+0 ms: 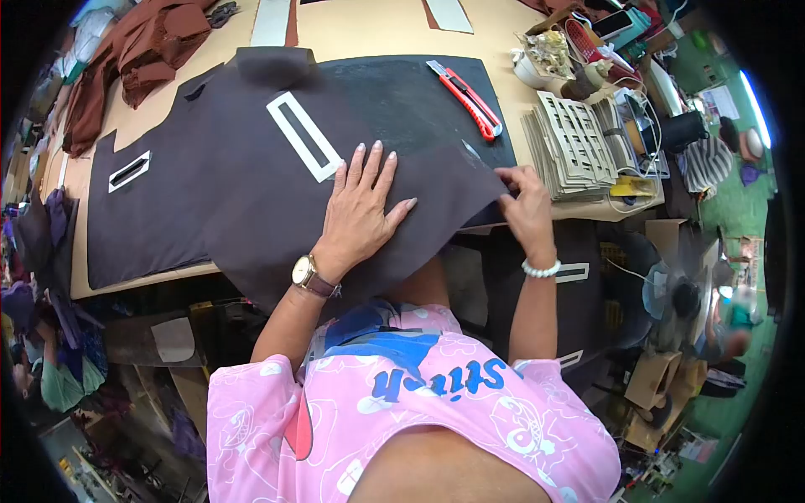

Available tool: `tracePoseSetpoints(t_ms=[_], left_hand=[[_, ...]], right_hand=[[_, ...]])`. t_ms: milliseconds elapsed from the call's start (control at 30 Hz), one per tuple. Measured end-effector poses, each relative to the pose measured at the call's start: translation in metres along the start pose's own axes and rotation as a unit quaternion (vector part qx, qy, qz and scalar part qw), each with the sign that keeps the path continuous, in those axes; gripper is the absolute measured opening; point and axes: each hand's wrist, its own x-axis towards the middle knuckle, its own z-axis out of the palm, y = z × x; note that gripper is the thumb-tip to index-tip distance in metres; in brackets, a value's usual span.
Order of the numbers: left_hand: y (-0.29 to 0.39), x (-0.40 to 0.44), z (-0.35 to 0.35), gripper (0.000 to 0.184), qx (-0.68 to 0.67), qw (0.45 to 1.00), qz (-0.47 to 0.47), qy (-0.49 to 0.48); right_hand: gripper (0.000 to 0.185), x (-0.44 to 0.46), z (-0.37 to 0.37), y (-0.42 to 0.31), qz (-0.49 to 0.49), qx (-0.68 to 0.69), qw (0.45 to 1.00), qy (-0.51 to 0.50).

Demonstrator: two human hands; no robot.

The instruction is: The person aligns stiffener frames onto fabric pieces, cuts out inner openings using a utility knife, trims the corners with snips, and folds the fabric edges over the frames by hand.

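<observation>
A dark brown fabric piece lies over the table and partly over a black cutting mat, its front part hanging past the table's edge. My left hand rests flat on it with fingers spread, beside a white rectangular frame. At the fabric's right corner, my right hand pinches the edge between thumb and fingers. Farther left, a smaller white frame with a dark slot sits on dark fabric. A red box cutter lies on the mat, above my right hand.
Stacked cardboard-like strips stand at the table's right, near a white bowl and assorted tools. Reddish-brown cloth is heaped at the back left. Open cardboard boxes are low on the right.
</observation>
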Motion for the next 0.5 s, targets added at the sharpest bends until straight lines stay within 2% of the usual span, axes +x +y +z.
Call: tracePoseSetpoints(t_ms=[33,67,200,300,333,433,467,500], left_hand=[[0.001,0.0,0.001,0.065,0.003,1.0,-0.005,0.002],[0.004,-0.001,0.002,0.058,-0.005,1.0,-0.013,0.013],[0.021,-0.001,0.006,0.047,-0.029,0.997,0.039,0.057],[0.031,-0.001,0.016,0.041,0.003,0.996,0.087,0.022],[0.039,0.0,0.019,0.038,-0.014,0.996,0.084,-0.01],[0.061,0.003,0.022,0.046,-0.061,0.994,0.088,0.016],[0.064,0.006,0.027,0.052,-0.047,0.996,0.077,-0.022],[0.066,0.007,0.03,0.054,-0.043,0.995,0.085,-0.013]], right_hand=[[0.024,-0.009,0.0,-0.006,-0.031,-0.038,0.999,0.013],[0.024,-0.015,0.001,-0.011,-0.021,-0.049,0.998,0.032],[0.024,-0.018,0.002,-0.004,0.083,-0.012,0.993,0.081],[0.022,-0.019,-0.009,-0.005,0.139,0.07,0.978,0.136],[0.021,-0.022,-0.014,-0.011,0.13,0.077,0.977,0.148],[0.022,-0.038,-0.017,-0.05,0.086,0.182,0.967,0.154],[0.023,-0.045,-0.013,-0.065,0.08,0.245,0.959,0.114],[0.024,-0.051,-0.007,-0.08,0.074,0.308,0.946,0.073]])
